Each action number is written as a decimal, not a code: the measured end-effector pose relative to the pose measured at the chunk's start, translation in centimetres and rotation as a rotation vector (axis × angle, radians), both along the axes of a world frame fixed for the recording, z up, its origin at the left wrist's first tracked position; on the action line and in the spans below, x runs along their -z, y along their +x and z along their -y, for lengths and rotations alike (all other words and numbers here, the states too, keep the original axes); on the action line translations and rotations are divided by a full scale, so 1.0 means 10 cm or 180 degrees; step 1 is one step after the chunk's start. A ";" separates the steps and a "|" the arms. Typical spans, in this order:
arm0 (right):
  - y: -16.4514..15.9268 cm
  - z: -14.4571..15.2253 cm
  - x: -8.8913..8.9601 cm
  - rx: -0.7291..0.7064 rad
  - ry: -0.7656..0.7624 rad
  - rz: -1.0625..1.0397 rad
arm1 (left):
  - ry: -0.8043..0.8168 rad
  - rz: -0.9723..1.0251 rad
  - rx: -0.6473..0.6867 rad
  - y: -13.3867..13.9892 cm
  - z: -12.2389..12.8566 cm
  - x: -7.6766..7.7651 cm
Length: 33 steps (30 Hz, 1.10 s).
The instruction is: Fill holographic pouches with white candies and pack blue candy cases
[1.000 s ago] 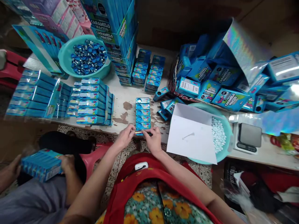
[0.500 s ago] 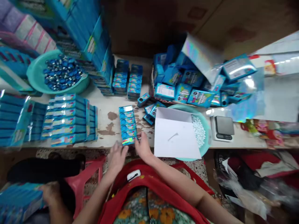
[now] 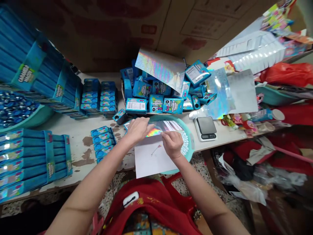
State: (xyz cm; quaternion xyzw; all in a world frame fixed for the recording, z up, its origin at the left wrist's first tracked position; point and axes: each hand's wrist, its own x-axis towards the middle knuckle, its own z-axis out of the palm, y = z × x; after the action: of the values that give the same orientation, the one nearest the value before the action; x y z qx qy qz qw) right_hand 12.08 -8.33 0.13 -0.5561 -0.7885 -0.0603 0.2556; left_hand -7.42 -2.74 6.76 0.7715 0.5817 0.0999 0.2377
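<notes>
Just above the mint basin, my right hand (image 3: 173, 143) is closed in a pinch at the near edge of a shiny holographic sheet (image 3: 156, 128). My left hand (image 3: 140, 130) is closed over the left end of that sheet, its fingertips partly hidden. Under the hands lies a white sheet (image 3: 149, 160) with a small grey mark, over the mint basin (image 3: 192, 143) of white pellets. Whether the shiny piece is the folded-up part of the white sheet, I cannot tell. Left of my left forearm stands a row of small blue boxes (image 3: 102, 143), partly covered by the arm.
A heap of blue candy boxes (image 3: 156, 101) fills a container at the back. Stacked blue boxes (image 3: 36, 75) and a basin of blue wrapped pieces (image 3: 26, 122) stand left. A small scale (image 3: 205, 128) sits right, near holographic sheets (image 3: 217, 91). A large cardboard box (image 3: 110, 32) overhangs the back.
Both hands have left the row of blue boxes and moved right to the sheet over the basin, closing on a shiny piece there. The camera view has shifted right.
</notes>
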 end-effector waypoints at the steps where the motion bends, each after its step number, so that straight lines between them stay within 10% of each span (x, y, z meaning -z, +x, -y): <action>1: 0.00 0.08 0.01 -0.0031 -0.0090 -0.0082 | -0.0290 -0.0204 0.0146 0.09 -0.09 0.04; 9: 0.04 0.29 -0.09 -0.0785 -0.1019 -0.0428 | -0.0892 0.0187 0.0396 0.40 -0.35 0.34; 15: 0.21 -0.03 -0.09 0.0599 -0.0375 -0.0391 | -0.0734 0.0483 0.0371 0.43 -0.30 0.46; 24: 0.19 0.15 0.21 0.0070 -0.0862 0.0034 | -0.0741 0.0369 0.0242 0.42 -0.28 0.49; 33: 0.35 0.22 -0.73 0.0223 -0.0890 -0.0934 | 0.0094 0.0509 0.0001 0.51 -0.18 0.56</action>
State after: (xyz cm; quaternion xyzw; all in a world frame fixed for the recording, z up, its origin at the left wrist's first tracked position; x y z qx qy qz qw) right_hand 15.58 -10.52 7.45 -0.6160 -0.7237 0.1226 0.2858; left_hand -2.36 -0.97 1.16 0.7646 0.5592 0.1697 0.2720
